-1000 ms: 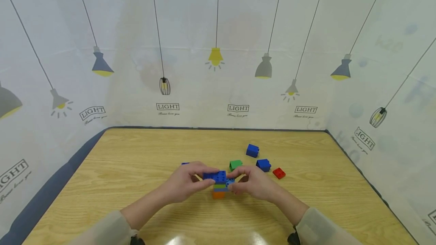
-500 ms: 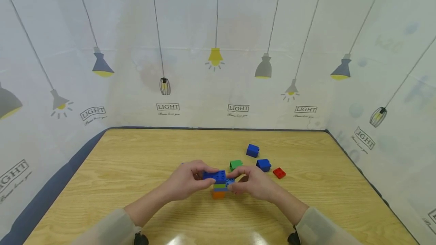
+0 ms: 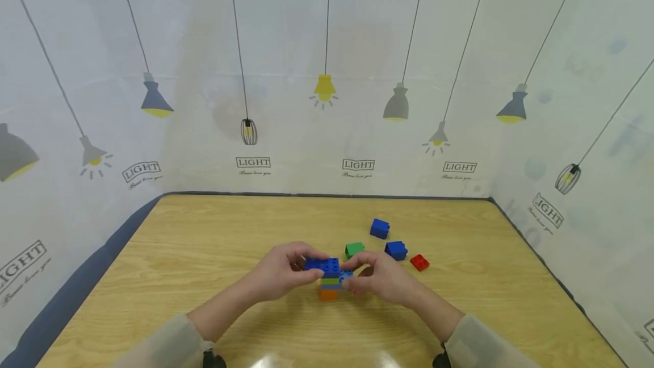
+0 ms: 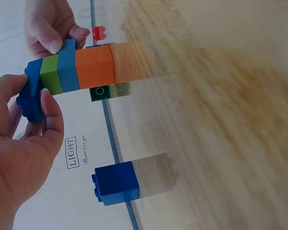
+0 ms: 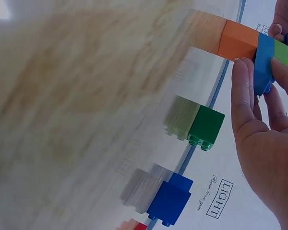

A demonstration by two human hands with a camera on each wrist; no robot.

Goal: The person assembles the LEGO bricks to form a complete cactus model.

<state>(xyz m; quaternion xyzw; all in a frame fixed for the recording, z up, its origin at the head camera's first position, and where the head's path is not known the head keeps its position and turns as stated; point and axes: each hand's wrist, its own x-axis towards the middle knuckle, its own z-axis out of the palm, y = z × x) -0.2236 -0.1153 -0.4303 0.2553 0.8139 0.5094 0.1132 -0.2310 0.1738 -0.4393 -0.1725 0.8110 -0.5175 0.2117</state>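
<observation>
A small stack of building bricks stands on the table before me. From the bottom it has an orange brick [image 3: 328, 295], a light blue brick [image 4: 68, 67], a lime green brick [image 4: 51, 74] and a dark blue brick [image 3: 330, 266]. My left hand [image 3: 283, 270] pinches the dark blue brick, which overhangs to the left. Thumb and fingers of my right hand [image 3: 384, 280] grip the light blue brick's right end, which juts out beyond the orange one. In the left wrist view the orange brick's base meets its reflection on the tabletop.
Behind the right hand lie a green brick [image 3: 354, 250], two blue bricks [image 3: 380, 228] [image 3: 395, 250] and a flat red brick [image 3: 420, 262]. Another blue brick [image 4: 117, 183] shows in the left wrist view; the left hand hides it in the head view. A printed curtain surrounds the wooden table [image 3: 214, 220].
The left hand has shifted very slightly, now covering the blue brick that peeked out behind it. Both hands keep their hold, and the stack stays in place.
</observation>
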